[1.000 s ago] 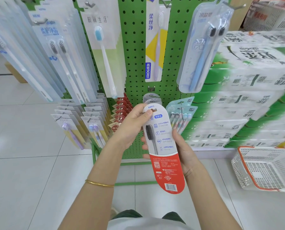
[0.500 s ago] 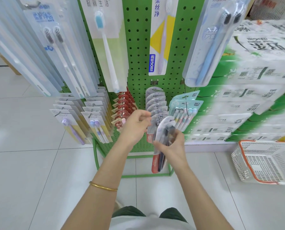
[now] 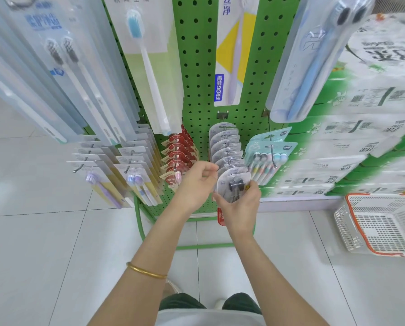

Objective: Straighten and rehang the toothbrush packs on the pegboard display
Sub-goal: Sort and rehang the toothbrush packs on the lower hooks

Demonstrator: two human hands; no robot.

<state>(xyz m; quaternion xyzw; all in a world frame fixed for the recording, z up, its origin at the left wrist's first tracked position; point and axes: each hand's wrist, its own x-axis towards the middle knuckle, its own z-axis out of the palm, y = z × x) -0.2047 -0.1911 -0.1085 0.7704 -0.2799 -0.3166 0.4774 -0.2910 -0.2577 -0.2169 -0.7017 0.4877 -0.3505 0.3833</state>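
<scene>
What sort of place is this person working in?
Most likely a shop or small supermarket: toothbrush packs hang in rows on a green pegboard, wrapped goods are stacked at the right, and a shopping basket sits on the tiled floor.

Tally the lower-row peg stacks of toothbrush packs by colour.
White-and-yellow card toothbrush pack stacks: 2
Red plastic pack stack: 1
Grey round-topped blister pack stack: 1
Teal card multi-brush pack stack: 1
Total: 5

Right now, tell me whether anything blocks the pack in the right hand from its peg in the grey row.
Nothing visible does. The right hand holds the pack directly before the grey row; the left hand is beside its top edge, not across it. The peg's tip is hidden.
</scene>
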